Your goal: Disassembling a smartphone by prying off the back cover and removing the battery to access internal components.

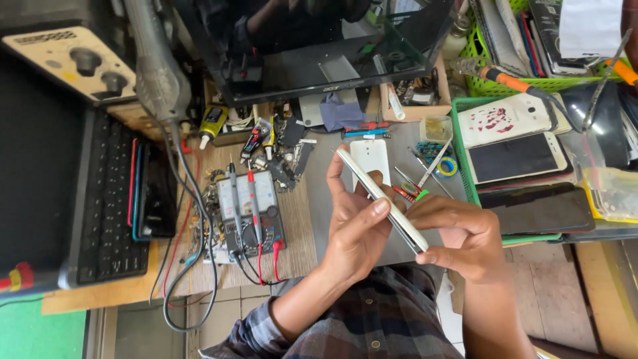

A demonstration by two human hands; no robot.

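At the far left a black keyboard (pixel 109 199) is seen lying on the tabletop (pixel 302 219), with a grey cable looped beside it. Next to it a multimeter (pixel 249 213) is laid flat, its red and black probes resting across its face. Small loose parts and a yellow glue tube (pixel 212 123) are scattered behind it.

In the middle, a slim white phone (pixel 382 199) is held edge-on above the tabletop, tilted from upper left to lower right. It is gripped by the left hand (pixel 355 229), whose fingers are wrapped behind it with the thumb pressed along its near edge. Its lower end is pinched by the fingers of the right hand (pixel 462 236), thumb and forefinger closed on the corner. A white back cover (pixel 370 159) is seen lying flat on the grey mat just behind the phone, so the casing is judged already opened; whether the phone's edge has been split apart cannot be told. Tweezers (pixel 435 163) and red-handled tools lie untouched beside it.

To the right, several phones (pixel 515 156) are stacked in a green basket (pixel 465 166), apparently not yet handled.
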